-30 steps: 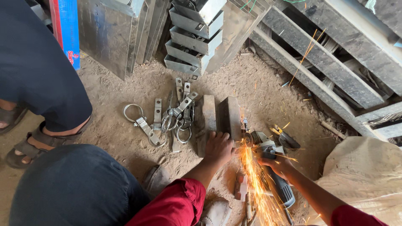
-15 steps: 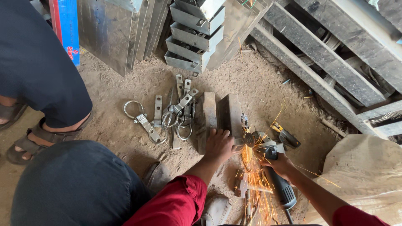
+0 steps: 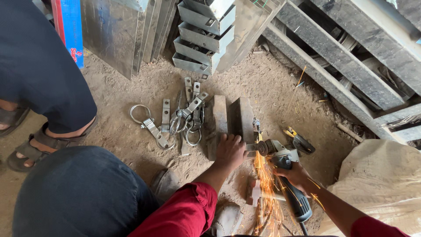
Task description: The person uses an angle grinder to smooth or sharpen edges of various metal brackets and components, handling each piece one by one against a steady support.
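Low in the middle of the frame, the left hand lies palm-down on the near end of two upright metal blocks set side by side on the dirt floor, its fingers pressed together and curled over the edge, apparently to pin the small metal piece that juts toward the tool so that it does not shift under the wheel. Just to the right, the right hand is wrapped around the body of an angle grinder, fingers closed on it, the disc touching that piece beside the blocks; orange sparks stream down toward the bottom edge, away from the holding hand. Left of the blocks lies a loose heap of metal hasps with rings. A hammer rests under the sparks, and pliers with yellow grips lie to the right. Folded sheet-metal channels lean at the top centre. Another person's sandalled foot stands at the left.
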